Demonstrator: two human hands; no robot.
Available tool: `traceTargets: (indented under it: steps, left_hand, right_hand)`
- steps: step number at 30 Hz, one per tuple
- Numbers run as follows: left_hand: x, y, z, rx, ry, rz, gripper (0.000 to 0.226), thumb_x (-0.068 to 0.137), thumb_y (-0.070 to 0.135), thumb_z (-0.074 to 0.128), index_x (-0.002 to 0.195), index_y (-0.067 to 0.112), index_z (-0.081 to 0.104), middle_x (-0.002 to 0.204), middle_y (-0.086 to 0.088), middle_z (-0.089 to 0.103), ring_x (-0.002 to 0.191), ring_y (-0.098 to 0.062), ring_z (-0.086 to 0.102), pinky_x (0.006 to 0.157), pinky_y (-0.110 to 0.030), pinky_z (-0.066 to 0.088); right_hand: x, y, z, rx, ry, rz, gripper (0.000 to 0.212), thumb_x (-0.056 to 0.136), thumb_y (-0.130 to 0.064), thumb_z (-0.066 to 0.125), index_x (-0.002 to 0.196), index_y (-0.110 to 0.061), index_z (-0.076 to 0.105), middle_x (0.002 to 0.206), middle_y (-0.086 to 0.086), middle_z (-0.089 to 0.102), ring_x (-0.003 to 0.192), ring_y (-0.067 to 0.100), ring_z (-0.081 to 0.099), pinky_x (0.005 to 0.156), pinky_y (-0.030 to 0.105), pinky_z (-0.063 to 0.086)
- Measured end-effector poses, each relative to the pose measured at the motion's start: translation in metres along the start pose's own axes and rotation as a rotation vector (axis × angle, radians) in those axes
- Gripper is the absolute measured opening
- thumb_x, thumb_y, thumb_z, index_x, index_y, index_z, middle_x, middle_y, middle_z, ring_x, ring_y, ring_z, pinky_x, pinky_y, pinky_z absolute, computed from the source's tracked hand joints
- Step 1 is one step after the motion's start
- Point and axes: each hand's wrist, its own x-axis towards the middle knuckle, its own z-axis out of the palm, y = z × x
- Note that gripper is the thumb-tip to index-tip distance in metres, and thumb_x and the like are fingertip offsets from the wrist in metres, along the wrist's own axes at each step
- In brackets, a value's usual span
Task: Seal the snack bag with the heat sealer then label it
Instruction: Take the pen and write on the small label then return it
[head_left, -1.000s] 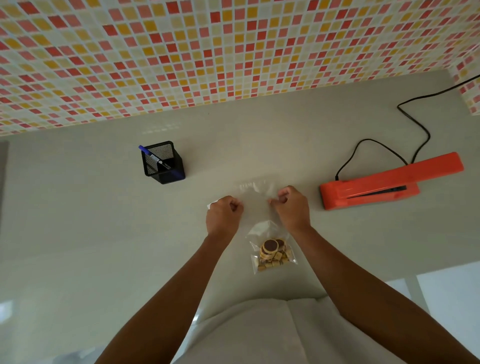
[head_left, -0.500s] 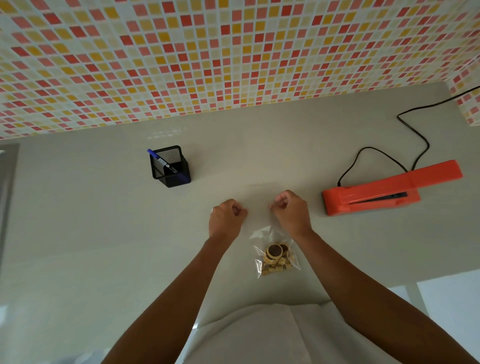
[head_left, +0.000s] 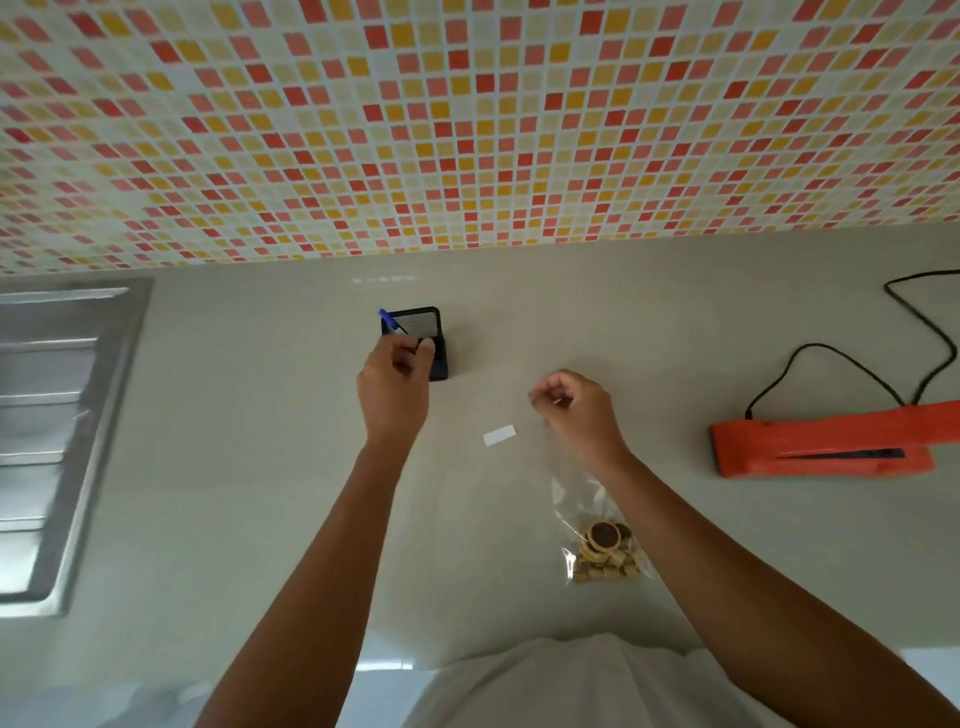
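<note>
A clear snack bag (head_left: 574, 499) lies on the grey counter (head_left: 260, 467), with round biscuits and small cubes (head_left: 605, 553) at its near end. My right hand (head_left: 579, 415) has its fingers pinched at the bag's far, open end. A small white label (head_left: 500, 435) lies flat on the counter just left of that hand. My left hand (head_left: 396, 387) reaches the black mesh pen holder (head_left: 422, 327), fingers apart around its front, just below the blue pen (head_left: 387, 318) that sticks out of it. The orange heat sealer (head_left: 821, 447) sits at the right, its jaw slightly open.
The sealer's black cord (head_left: 836, 366) loops across the counter behind it. A steel sink drainboard (head_left: 57, 436) fills the left side. The mosaic-tiled wall (head_left: 467, 130) bounds the counter at the back. My white shirt covers the near edge.
My left hand has let go of the bag's top and moved up and left to the pen holder. The white label now lies uncovered on the counter. The right hand stays at the bag.
</note>
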Motion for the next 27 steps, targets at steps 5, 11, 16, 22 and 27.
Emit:
traceTargets:
  steps: [5,11,16,22,27]
  left_hand:
    - [0.059,-0.005,-0.017,0.166,0.017,-0.043,0.042,0.094,0.045,0.059,0.122,0.015,0.054,0.113,-0.009,0.058,0.093,-0.016,0.056,0.078,-0.030,0.050]
    - [0.081,-0.010,-0.009,0.310,-0.028,-0.050,0.035,0.095,0.039,0.059,0.117,0.012,0.063,0.112,-0.009,0.065,0.098,-0.021,0.063,0.081,-0.035,0.053]
    - [0.082,-0.009,-0.010,0.303,-0.011,-0.023,0.023,0.094,0.031,0.063,0.103,0.010,0.070,0.099,-0.004,0.071,0.086,-0.017,0.062,0.070,-0.029,0.052]
    - [0.060,0.028,-0.035,0.053,0.069,0.104,0.018,0.095,0.026,0.063,0.099,0.009,0.066,0.085,0.001,0.068,0.070,-0.004,0.060,0.057,-0.003,0.040]
    - [0.010,0.060,-0.045,-0.280,-0.092,0.151,0.011,0.095,0.020,0.063,0.099,0.010,0.065,0.084,0.000,0.067,0.069,-0.010,0.059,0.062,-0.018,0.048]
  right_hand:
    - [0.008,-0.029,0.018,0.052,-0.080,-0.045,0.005,0.086,-0.016,0.071,0.085,-0.011,0.070,0.078,0.008,0.072,0.057,0.015,0.063,0.061,0.026,0.050]
    - [0.013,-0.042,0.026,0.070,-0.129,-0.020,0.006,0.087,-0.016,0.070,0.087,-0.011,0.070,0.079,0.010,0.072,0.052,0.010,0.062,0.054,0.018,0.044]
    - [0.009,-0.048,0.026,0.095,-0.181,0.013,0.006,0.087,-0.016,0.068,0.088,-0.010,0.070,0.081,0.012,0.072,0.053,0.011,0.062,0.057,0.021,0.046]
    - [-0.002,-0.060,0.023,0.176,-0.234,0.038,0.009,0.090,-0.014,0.064,0.090,-0.009,0.072,0.081,0.013,0.073,0.056,0.016,0.058,0.057,0.024,0.044]
    - [-0.015,-0.075,0.018,0.427,-0.387,0.107,0.018,0.097,-0.021,0.063,0.105,-0.008,0.072,0.078,0.009,0.067,0.053,0.017,0.045,0.046,0.021,0.033]
